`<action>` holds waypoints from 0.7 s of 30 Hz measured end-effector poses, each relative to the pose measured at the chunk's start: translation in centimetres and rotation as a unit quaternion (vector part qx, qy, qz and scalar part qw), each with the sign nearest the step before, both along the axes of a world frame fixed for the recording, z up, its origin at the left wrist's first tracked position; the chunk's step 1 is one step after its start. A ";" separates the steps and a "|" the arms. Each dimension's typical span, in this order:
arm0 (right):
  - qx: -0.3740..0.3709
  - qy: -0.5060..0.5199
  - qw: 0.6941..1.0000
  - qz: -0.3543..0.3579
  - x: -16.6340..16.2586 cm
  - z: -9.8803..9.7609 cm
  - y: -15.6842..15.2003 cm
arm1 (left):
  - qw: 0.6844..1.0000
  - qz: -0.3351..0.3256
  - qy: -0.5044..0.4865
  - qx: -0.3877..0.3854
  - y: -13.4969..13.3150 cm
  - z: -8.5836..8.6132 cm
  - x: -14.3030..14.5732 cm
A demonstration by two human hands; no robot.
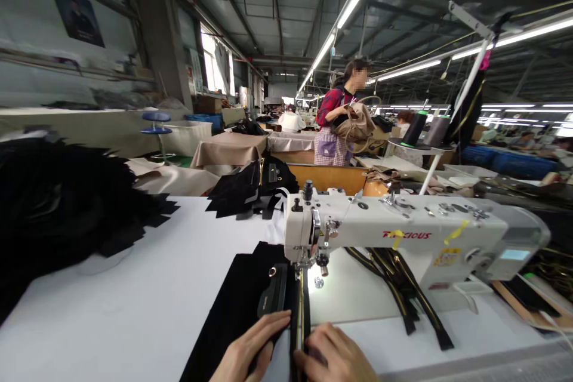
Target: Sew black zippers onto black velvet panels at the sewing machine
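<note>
Your left hand (250, 349) is lying flat at the near edge of the white table (134, 292), fingers stretched out and pressing down on the black fabric panel (237, 304) without gripping it. Your right hand (333, 355) is resting just beside it, fingers loosely curled and fingertips pressing on the zipper strip (301, 310) where it is running along the panel's right edge; whether those fingers are pinching the strip or only holding it down, you cannot tell from here. The panel and strip are stretching away from your hands toward the needle of the white sewing machine (403, 239), which is sitting toward the table's right side with its lamp lighting the bed under the presser foot. Behind the needle, several loose zipper lengths (398, 286) are trailing out from under the machine's arm toward the near right edge. A large heap of black pieces (54, 209) is filling the table's left edge, and a smaller stack of black cut parts (250, 188) is sitting at the far edge. Beyond the table, a person in a red top and apron (335, 125) is standing and holding a tan bag (356, 125), with thread cones (425, 129) on a stand to the right.
</note>
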State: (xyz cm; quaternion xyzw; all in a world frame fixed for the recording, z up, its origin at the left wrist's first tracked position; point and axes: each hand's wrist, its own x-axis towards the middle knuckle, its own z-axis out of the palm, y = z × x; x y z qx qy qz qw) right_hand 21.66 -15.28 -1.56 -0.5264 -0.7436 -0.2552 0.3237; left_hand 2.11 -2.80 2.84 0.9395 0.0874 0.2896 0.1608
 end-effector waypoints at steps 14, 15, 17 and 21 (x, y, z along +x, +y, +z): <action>-0.003 -0.003 1.000 0.016 -0.4 0.8 -0.2 | 0.955 -0.051 0.009 0.291 0.1 -2.5 1.5; -0.004 -0.002 1.000 0.015 -0.4 0.7 -0.1 | 0.954 -0.051 0.005 0.295 0.2 -2.7 1.5; -0.003 0.003 1.000 0.009 -0.5 0.4 0.0 | 0.950 -0.049 0.010 0.308 0.2 -2.7 1.5; 0.029 0.020 0.999 -0.006 -0.6 -0.5 0.4 | 0.938 -0.039 0.020 0.343 0.2 -1.8 1.3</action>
